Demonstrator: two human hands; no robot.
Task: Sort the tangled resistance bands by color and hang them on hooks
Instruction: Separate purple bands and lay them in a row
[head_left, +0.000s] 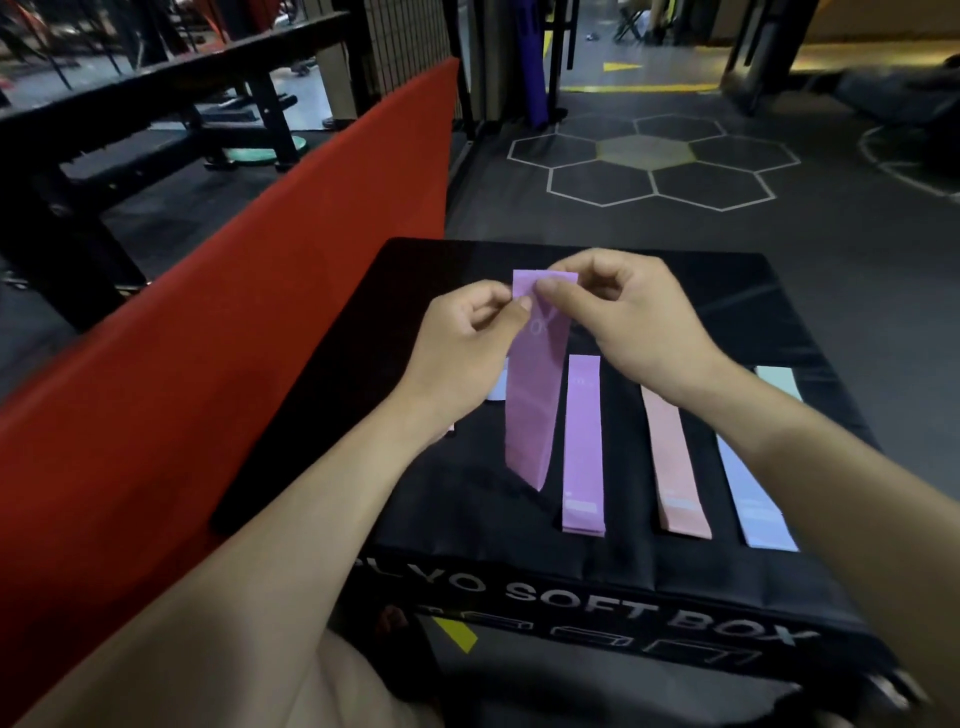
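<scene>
my left hand (470, 332) and right hand (621, 312) are both pinching the top edge of a flat purple-pink resistance band (532, 400), dangling it over the black padded plyo box (415, 291). to its right, lying flat on the box: a lilac band (583, 447), a salmon-pink band (672, 467), then a pale blue band (756, 493)

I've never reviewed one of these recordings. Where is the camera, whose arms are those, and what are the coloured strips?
The single picture comes from a camera worn on a person's head, looking down at their own bare arms; there is no machine. The left hand and right hand both pinch the top of a purple band that hangs down from the fingers. Beneath it is a black soft box. Flat on it lie another purple band, a peach band and a pale blue band.
</scene>
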